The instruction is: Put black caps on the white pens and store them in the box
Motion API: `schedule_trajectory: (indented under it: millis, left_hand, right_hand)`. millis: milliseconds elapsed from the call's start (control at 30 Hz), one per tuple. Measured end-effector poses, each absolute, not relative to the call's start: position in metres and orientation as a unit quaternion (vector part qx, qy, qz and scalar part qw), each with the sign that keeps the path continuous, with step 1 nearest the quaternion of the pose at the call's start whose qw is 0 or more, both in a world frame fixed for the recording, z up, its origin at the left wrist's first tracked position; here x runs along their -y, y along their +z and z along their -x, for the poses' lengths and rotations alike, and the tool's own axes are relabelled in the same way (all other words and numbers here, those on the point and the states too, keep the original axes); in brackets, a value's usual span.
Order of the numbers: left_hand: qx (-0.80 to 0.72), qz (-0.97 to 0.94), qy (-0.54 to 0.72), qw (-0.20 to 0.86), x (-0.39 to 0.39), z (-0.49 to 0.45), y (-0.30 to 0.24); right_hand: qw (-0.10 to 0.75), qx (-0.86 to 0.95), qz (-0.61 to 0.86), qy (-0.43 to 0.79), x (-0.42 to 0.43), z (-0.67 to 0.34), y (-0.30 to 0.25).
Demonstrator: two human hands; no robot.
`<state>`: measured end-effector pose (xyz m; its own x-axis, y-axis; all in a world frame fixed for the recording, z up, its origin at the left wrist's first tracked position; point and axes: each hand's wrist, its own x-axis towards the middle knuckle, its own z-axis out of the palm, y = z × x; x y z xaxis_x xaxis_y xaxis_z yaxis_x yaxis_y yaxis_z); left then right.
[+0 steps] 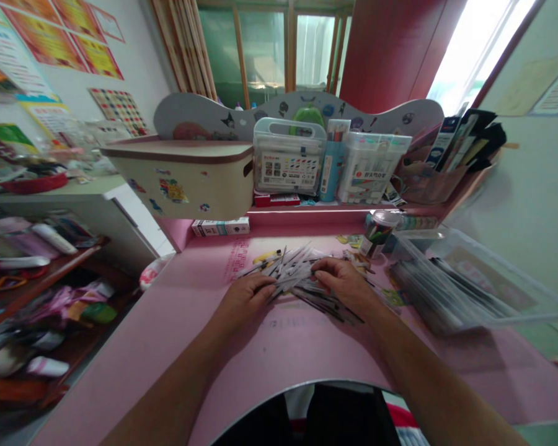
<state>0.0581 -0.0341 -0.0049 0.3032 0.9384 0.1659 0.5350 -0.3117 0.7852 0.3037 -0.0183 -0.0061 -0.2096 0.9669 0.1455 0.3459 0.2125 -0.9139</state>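
- Head view: apparently picking through loose heap of slender whitish and black sticks, between the fingertips.
- Touching with left hand and right hand, both curled narrow; cannot tell whether gripping.
- Probably calls for light pinching next.

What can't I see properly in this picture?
In the head view:
Whether the left hand or right hand grips anything from the pile: too blurred and small.
The pile's bottom: its top layer hides it.
Inside the cream bin: its lid and sides hide it.
The orange poster's words: too small; the top edge cuts it off.
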Motion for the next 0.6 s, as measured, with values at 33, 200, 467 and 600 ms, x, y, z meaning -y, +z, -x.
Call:
schedule_trajectory:
  millis: [33,200,467,600]
  left_hand:
    - [-0.494,-0.743,0.327,0.311,0.034,-0.058,-0.006]
    - [-0.476,-0.760,0.327,0.299,0.035,-0.058,-0.007]
    - [-0.466,-0.786,0.299,0.276,0.033,-0.057,-0.005]
    - [-0.478,-0.797,0.285,0.236,0.037,-0.059,-0.005]
  right_hand:
    - [0.388,0.684,0.493,0.371,0.019,-0.303,-0.005]
    - [0.344,0.741,0.517,0.254,0.023,-0.300,0.000]
    - [0.331,0.730,0.493,0.337,0.025,-0.307,0.010]
    - [0.309,0.719,0.486,0.390,0.025,-0.312,0.013]
